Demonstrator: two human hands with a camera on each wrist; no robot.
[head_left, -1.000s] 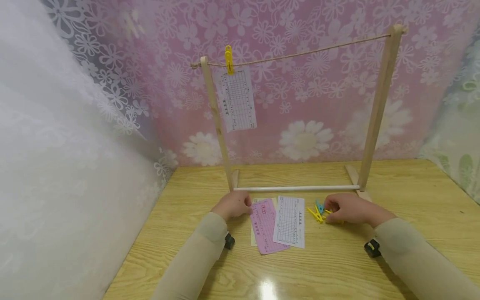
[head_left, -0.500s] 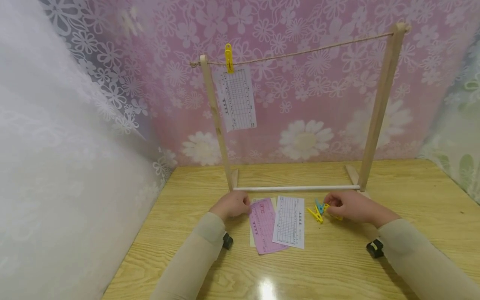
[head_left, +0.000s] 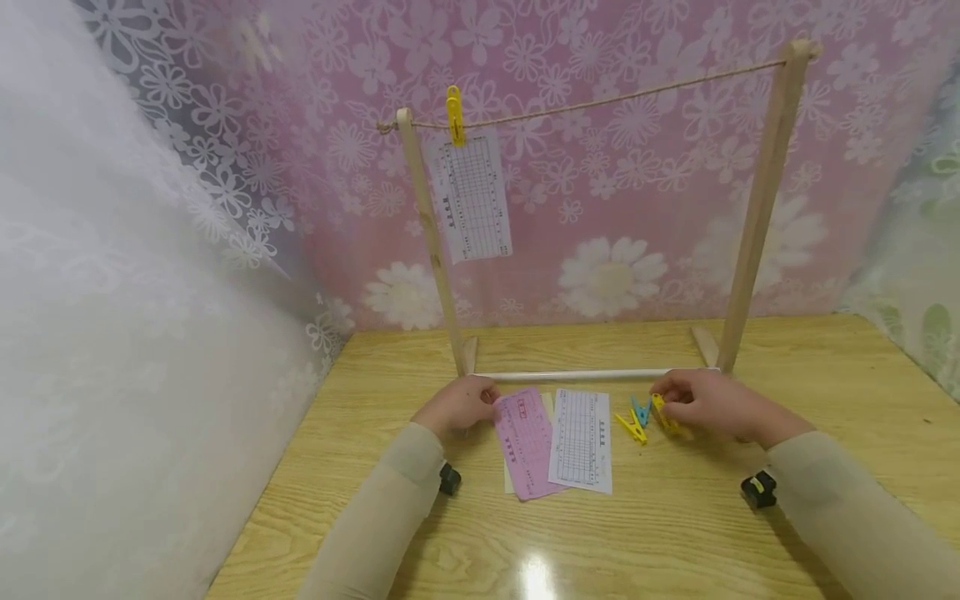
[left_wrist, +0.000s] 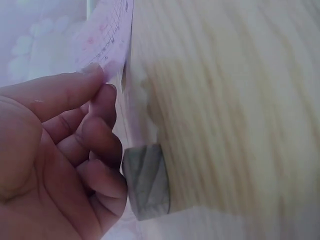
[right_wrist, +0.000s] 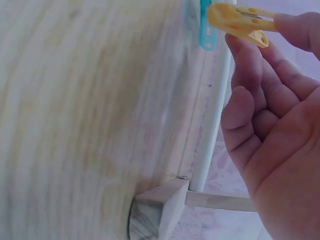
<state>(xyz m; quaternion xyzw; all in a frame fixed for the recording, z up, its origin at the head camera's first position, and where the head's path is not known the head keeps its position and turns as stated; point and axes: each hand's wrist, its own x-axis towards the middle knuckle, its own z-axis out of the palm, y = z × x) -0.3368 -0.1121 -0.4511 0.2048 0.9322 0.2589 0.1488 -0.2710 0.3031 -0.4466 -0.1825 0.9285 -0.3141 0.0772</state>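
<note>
1. Thumb and forefinger of my left hand pinch a corner of the pink slip, whose far end the left wrist view cuts off.
2. Right of those fingertips, a pale yellow sheet lies mostly hidden beneath it.
3. My right hand pinches a yellow clothespin between thumb and fingers.
4. Left of its fingertips, a blue clothespin is cut off by the right wrist view.

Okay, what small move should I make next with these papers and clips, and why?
Probably lift the pink paper toward the rope: your left hand pinches its corner, your right hand holds a yellow clip, and a white sheet already hangs clipped there.
</note>
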